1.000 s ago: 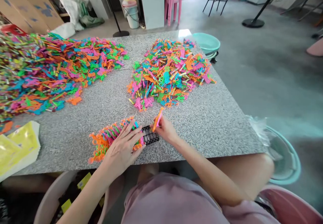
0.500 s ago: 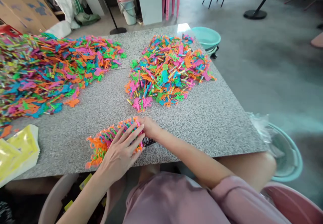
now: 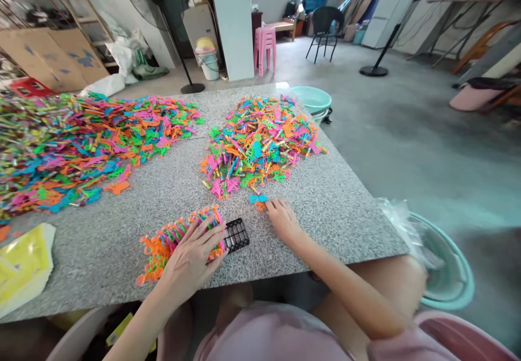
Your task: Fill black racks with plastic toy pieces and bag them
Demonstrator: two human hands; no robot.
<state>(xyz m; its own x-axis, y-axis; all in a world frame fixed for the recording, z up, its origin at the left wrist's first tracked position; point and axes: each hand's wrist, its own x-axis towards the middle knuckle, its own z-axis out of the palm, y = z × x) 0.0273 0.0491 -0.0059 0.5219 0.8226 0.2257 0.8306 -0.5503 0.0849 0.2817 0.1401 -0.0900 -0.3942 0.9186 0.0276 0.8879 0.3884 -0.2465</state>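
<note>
My left hand (image 3: 191,252) lies with fingers stretched across a dense row of small orange, pink, green and blue plastic pieces (image 3: 163,241). The row stands in a black grid tray (image 3: 236,235), whose bare right end shows beyond my fingers. To the right, my right hand (image 3: 284,220) is low over the granite table with its fingers bent together. Its fingertips are at a blue and an orange plastic piece (image 3: 258,200), in front of a loose pile of similar pieces (image 3: 260,144). Part of that grip is hidden.
A larger heap of the same coloured pieces (image 3: 81,149) covers the table's (image 3: 334,214) left side. Yellow-and-white packaging (image 3: 26,263) lies near the left front edge. Tubs stand around the table, including a turquoise basin (image 3: 459,279) at right and a pink tub (image 3: 456,334).
My right hand has left the tray's end and moved right to the small pieces by the pile. The tray's black end is uncovered. The view has tilted up; my left hand stays on the row.
</note>
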